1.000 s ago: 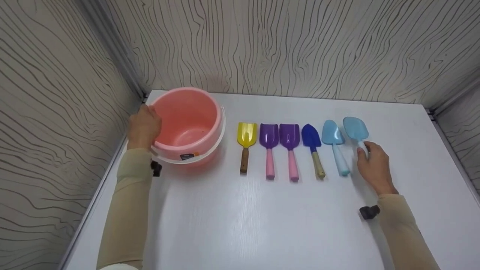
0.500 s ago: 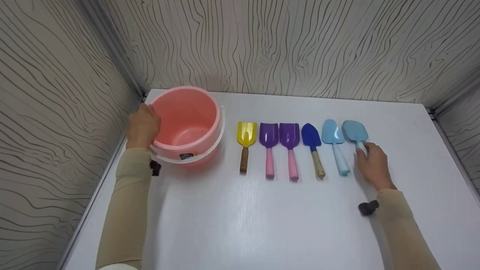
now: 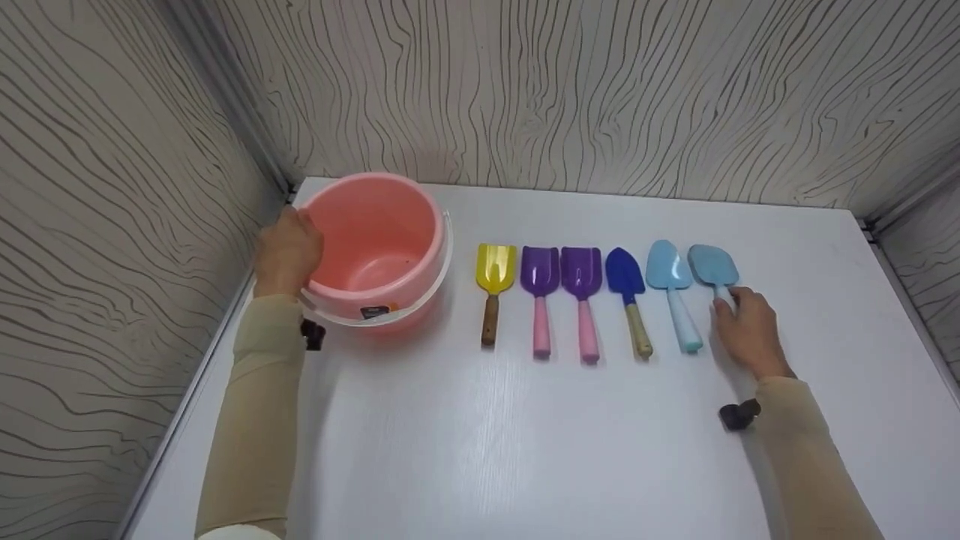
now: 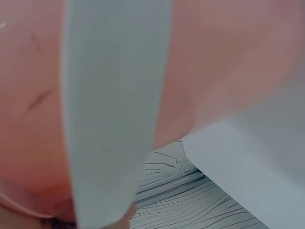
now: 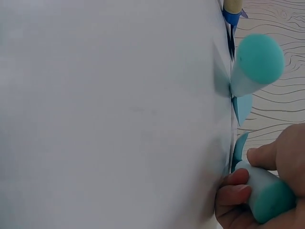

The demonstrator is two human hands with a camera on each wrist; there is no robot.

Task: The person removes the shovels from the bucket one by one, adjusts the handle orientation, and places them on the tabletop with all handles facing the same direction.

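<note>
My left hand (image 3: 289, 251) grips the left rim of a pink bucket (image 3: 405, 296), fingers over the edge. The bucket's white handle (image 4: 112, 105) hangs down its front and fills much of the left wrist view. My right hand (image 3: 750, 326) holds a light blue hand trowel (image 3: 712, 264) by its handle, the blade pointing to the back. In the right wrist view, thumb and fingers curl round that handle, its teal end (image 5: 274, 202) showing. A second light blue trowel (image 3: 667, 266) lies just left of it.
Left of the light blue trowels lie a dark blue trowel (image 3: 624, 271), two purple scoops with pink handles (image 3: 540, 271) and a yellow scoop (image 3: 496, 268) with a brown handle. Patterned panels (image 3: 525, 97) border the white table (image 3: 525, 442) at the back and sides.
The held light blue trowel's blade has come down slightly and now lies flatter beside the second one. My left hand and the bucket have stayed in place.
</note>
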